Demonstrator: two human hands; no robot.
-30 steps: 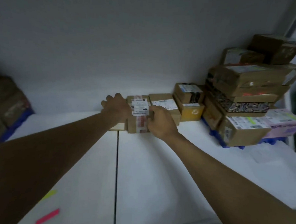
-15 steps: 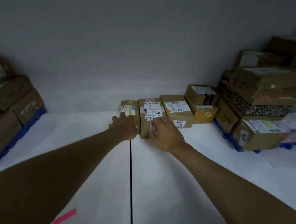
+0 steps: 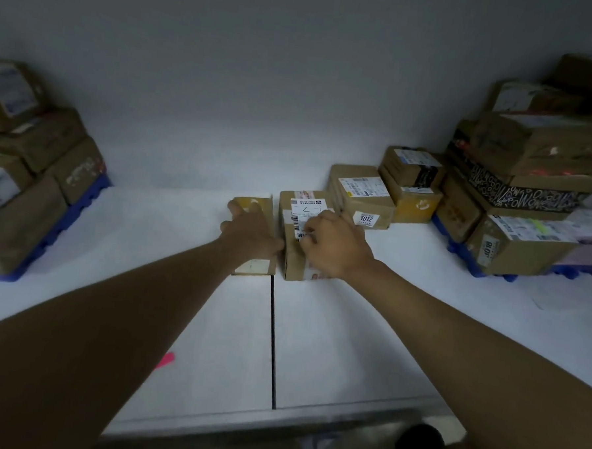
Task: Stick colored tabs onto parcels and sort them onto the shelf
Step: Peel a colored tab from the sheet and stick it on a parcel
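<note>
Two brown parcels stand side by side on the white shelf board (image 3: 186, 321). My left hand (image 3: 249, 230) lies on the small flat parcel (image 3: 256, 203), its fingers curled over the left edge. My right hand (image 3: 334, 245) grips the taller labelled parcel (image 3: 301, 204) from the top right, with bent fingers on its white label. A pink tab (image 3: 165, 360) lies on the board beside my left forearm.
Parcel 3012 (image 3: 361, 197) and a yellow box (image 3: 415, 205) continue the row to the right. Stacks of parcels on blue pallets stand at the right (image 3: 530, 175) and left (image 3: 26, 176). A dark seam (image 3: 272, 333) splits the board.
Half a second ago both hands were at the near ends of the two parcels. They have since moved forward onto the parcels' tops. The view has shifted left.
</note>
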